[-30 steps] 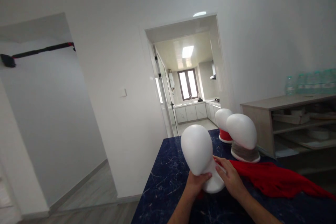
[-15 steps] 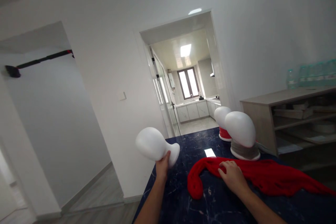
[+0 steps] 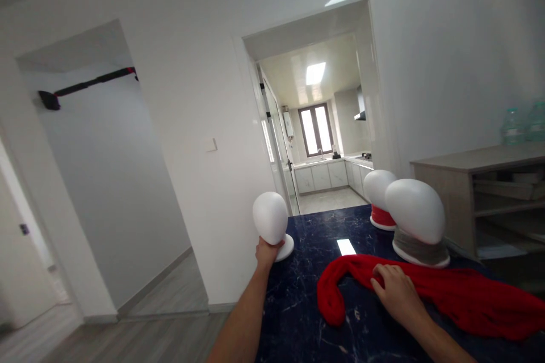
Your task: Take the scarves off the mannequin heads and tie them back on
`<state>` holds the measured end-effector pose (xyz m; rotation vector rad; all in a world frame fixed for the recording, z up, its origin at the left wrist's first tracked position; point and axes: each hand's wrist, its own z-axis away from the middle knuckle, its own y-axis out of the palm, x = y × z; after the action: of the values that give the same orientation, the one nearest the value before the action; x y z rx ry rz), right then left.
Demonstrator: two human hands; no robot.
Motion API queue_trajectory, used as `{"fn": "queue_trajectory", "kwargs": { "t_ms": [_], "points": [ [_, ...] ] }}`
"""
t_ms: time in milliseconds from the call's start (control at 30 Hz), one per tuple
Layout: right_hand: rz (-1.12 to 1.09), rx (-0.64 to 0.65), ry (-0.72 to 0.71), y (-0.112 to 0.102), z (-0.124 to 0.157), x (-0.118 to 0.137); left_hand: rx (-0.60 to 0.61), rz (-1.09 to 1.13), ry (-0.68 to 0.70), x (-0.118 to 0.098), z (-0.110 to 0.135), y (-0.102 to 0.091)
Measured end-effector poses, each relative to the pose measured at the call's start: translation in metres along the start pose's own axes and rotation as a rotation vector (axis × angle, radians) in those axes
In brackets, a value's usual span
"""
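Red cloth is covered by the right hand, fingers curled, a pinch not discernible; its length runs rightward. Well left, an upright white foam head is gripped at the neck by the left hand.

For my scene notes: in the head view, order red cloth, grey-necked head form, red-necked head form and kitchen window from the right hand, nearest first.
1. red cloth, under the right hand
2. grey-necked head form, just behind
3. red-necked head form, farther back
4. kitchen window, beyond the doorway
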<state>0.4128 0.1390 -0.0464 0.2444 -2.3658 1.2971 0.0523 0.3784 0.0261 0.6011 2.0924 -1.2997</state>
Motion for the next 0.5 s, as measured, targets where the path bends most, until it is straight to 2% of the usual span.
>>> {"fn": "queue_trajectory", "kwargs": {
  "t_ms": [233,500],
  "points": [
    [-0.009,-0.001,-0.015,0.003,0.000,0.002,0.067,0.102,0.047,0.009,-0.029,0.021],
    [-0.040,-0.010,-0.047,0.011,-0.001,-0.002,0.093,0.160,0.031,0.020,-0.038,0.031]
  ]
}}
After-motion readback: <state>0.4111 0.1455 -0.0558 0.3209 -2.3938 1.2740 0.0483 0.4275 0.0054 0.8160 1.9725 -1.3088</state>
